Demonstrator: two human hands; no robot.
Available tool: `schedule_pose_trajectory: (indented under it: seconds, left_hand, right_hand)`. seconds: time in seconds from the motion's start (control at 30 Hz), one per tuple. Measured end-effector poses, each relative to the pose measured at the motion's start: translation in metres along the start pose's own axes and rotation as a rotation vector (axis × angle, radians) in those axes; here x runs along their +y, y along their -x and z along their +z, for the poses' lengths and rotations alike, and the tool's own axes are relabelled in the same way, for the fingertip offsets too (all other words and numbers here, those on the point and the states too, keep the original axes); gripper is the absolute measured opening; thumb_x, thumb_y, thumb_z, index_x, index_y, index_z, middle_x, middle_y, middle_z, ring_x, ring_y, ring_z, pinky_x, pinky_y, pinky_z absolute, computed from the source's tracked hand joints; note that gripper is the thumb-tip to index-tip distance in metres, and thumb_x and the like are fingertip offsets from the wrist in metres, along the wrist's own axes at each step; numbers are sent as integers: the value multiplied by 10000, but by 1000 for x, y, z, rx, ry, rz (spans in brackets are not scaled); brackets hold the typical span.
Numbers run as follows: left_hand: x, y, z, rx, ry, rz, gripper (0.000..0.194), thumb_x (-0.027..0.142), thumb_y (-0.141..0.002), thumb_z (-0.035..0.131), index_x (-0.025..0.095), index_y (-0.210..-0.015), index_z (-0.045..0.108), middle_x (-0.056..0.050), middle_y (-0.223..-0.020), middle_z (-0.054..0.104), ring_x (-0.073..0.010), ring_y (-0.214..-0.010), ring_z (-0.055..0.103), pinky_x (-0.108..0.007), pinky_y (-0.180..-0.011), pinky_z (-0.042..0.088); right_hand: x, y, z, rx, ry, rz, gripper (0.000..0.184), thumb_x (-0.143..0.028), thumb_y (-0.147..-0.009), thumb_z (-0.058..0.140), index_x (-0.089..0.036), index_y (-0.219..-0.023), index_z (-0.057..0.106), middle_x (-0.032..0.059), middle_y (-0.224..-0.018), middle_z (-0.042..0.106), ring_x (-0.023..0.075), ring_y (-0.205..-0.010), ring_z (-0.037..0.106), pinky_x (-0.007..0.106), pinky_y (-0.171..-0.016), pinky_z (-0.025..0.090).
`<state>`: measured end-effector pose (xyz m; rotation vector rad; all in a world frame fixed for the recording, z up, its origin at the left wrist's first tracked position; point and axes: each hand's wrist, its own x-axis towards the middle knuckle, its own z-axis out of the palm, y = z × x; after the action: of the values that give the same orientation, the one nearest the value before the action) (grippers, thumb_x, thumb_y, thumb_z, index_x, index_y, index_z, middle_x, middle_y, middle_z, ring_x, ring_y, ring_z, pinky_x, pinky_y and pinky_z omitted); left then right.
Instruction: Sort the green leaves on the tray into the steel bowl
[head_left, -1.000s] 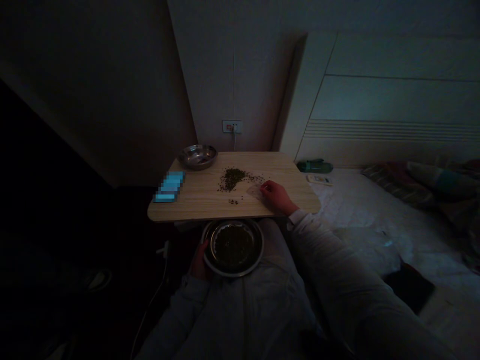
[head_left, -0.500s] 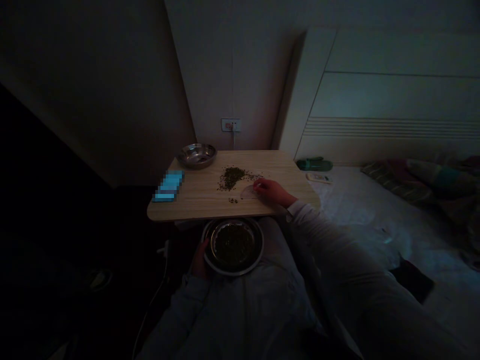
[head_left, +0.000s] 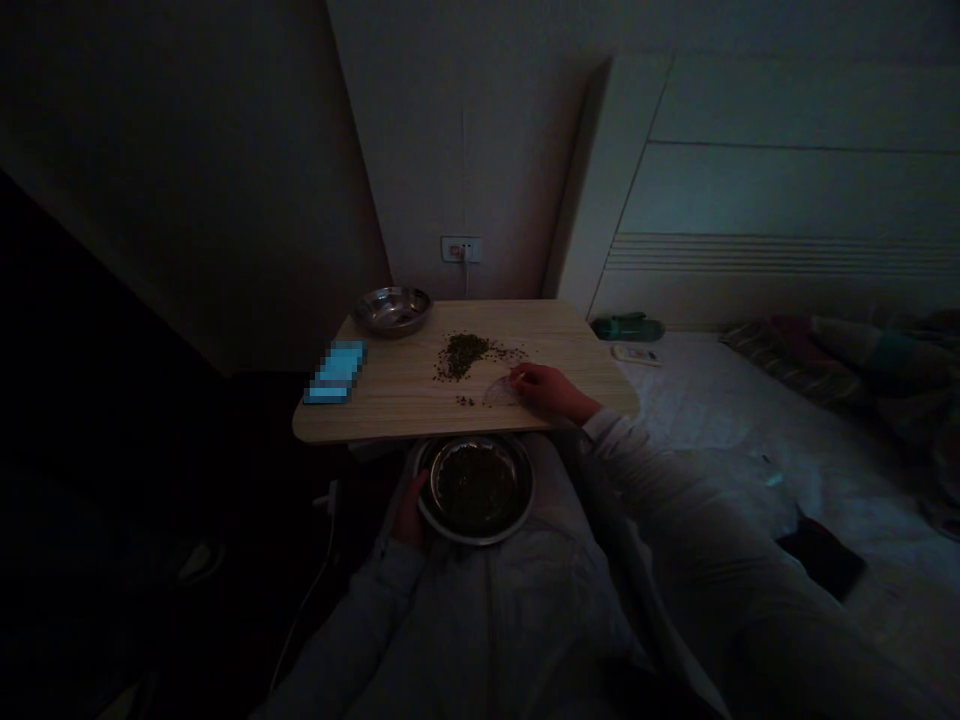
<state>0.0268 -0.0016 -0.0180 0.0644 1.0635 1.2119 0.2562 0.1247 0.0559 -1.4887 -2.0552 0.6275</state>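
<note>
My left hand (head_left: 409,512) grips the rim of a round metal bowl (head_left: 527,500) on my lap, thumb over its left edge. Dark green grains (head_left: 474,490) lie inside it; their kind is too dark to make out. On the wooden tabletop, my right hand (head_left: 553,390) has its fingers closed on a thin, clear plastic piece (head_left: 498,390) with a rounded outline, held low against the surface. Just beyond it is a pile of small green grains (head_left: 465,350), with loose ones strewn to its right. A few dark grains (head_left: 466,401) sit nearer the front edge.
An empty-looking metal bowl (head_left: 393,312) stands at the table's (head_left: 390,410) back left corner. A lit phone (head_left: 336,372) lies at the left edge. To the right, a green bottle (head_left: 628,327) and a pale remote (head_left: 637,355) rest on the bed (head_left: 690,400).
The bowl on my lap has shifted slightly right with my left hand. My right hand has moved a little to the right and toward me, still holding the clear plastic piece.
</note>
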Motion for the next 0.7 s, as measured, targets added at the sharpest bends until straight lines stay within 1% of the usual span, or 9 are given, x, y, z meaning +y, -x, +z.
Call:
schedule_pose_trajectory:
  seconds: [0.17, 0.27, 0.4, 0.57, 0.7]
  left_hand:
    - [-4, 1, 7, -45, 23, -54, 211, 267, -778, 534, 169, -796, 720, -86, -773, 762, -272, -1080, 628, -406, -997, 434]
    - [-3, 4, 9, -37, 44, -63, 238, 276, -801, 514, 158, -824, 720, -81, -770, 762, -263, -1069, 634, -390, -1005, 429]
    - [-3, 9, 13, -24, 57, -57, 238, 269, -807, 513, 158, -814, 723, -76, -764, 762, -262, -1051, 643, -384, -1004, 429]
    - [-1, 13, 17, -25, 44, -59, 253, 275, -805, 499, 162, -778, 724, -76, -738, 760, -268, -996, 667, -392, -966, 461]
    - [-1, 13, 17, -34, 33, -55, 261, 278, -802, 495, 168, -844, 727, -67, -747, 762, -265, -1001, 665, -397, -961, 467]
  right_hand:
    - [-5, 3, 4, 4, 15, 11, 161, -241, -808, 552, -166, -881, 674, 28, -783, 686, 132, -690, 566, 232, -659, 415]
    - [-8, 6, 6, 3, 23, 30, 171, -242, -805, 546, -154, -878, 673, 25, -753, 670, 123, -657, 542, 223, -631, 393]
    - [-13, 10, 7, -25, 10, 42, 210, -250, -808, 527, -134, -899, 676, 33, -742, 658, 123, -645, 526, 229, -628, 386]
    - [-17, 16, 10, -62, -26, 9, 213, -253, -802, 529, -131, -903, 672, 24, -719, 642, 122, -647, 525, 222, -618, 380]
    - [-22, 22, 15, -81, -53, -21, 192, -241, -804, 525, -139, -888, 665, 18, -726, 643, 122, -665, 534, 220, -629, 382]
